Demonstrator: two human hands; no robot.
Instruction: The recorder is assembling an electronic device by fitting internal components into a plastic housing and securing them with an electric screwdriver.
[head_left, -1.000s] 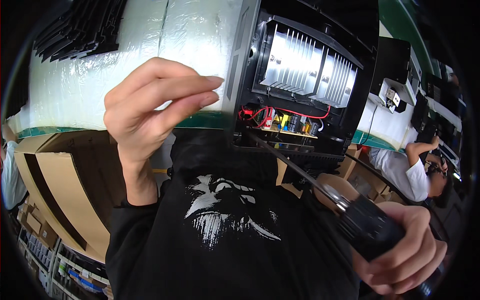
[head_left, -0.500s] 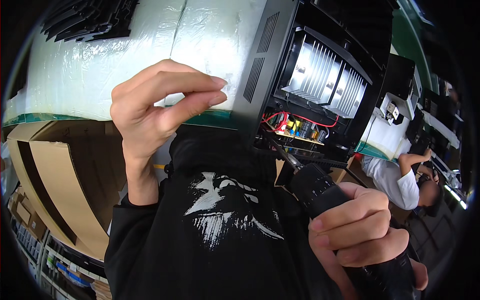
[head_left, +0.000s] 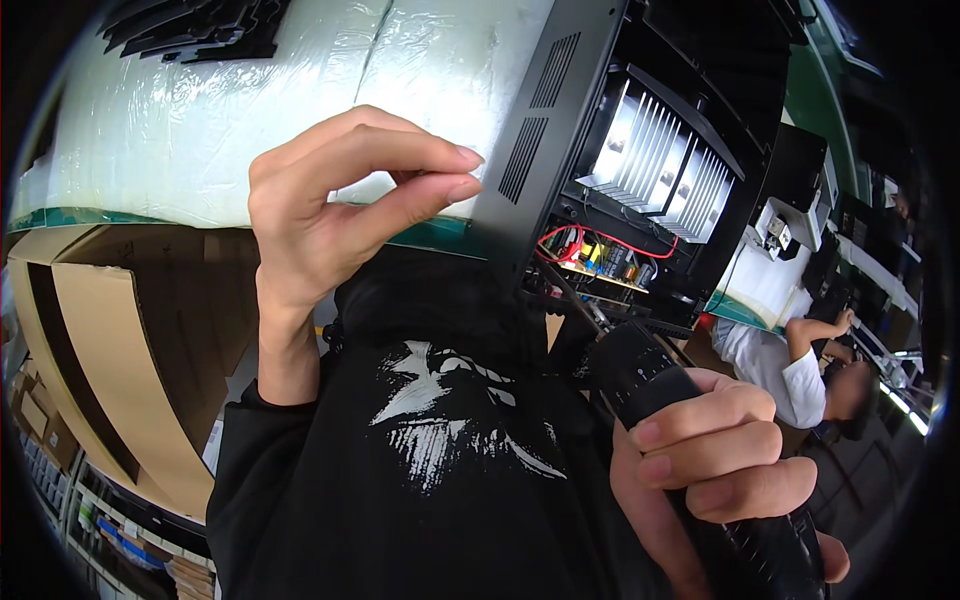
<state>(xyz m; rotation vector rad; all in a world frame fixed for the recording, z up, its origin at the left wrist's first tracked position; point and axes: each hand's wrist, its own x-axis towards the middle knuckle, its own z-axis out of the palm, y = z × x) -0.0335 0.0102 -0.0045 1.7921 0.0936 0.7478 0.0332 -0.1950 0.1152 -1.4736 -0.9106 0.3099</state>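
My right hand (head_left: 725,440) is wrapped round a black cordless screwdriver (head_left: 635,370). Its long bit points up and left to the near edge of a black metal casing (head_left: 490,215); whether the tip touches a screw there is too dark to tell. Inside the open casing sit silver finned heat sinks (head_left: 655,160), a circuit board (head_left: 600,258) with small parts, and red wires (head_left: 630,243). My left hand (head_left: 320,210) is raised just left of the casing's vented side, thumb and fingers in a pinch. Anything between the fingertips is too small to make out.
The casing stands on a wrapped, pale work surface (head_left: 200,150) with a green edge. Black metal parts (head_left: 200,30) lie at the far left. An open cardboard box (head_left: 105,350) stands below on the left. At the right, a person in white (head_left: 765,365) works nearby.
My left hand has shifted slightly right and up, still pinched. The casing appears a little lower and further right in view. My right hand keeps its hold on the screwdriver.
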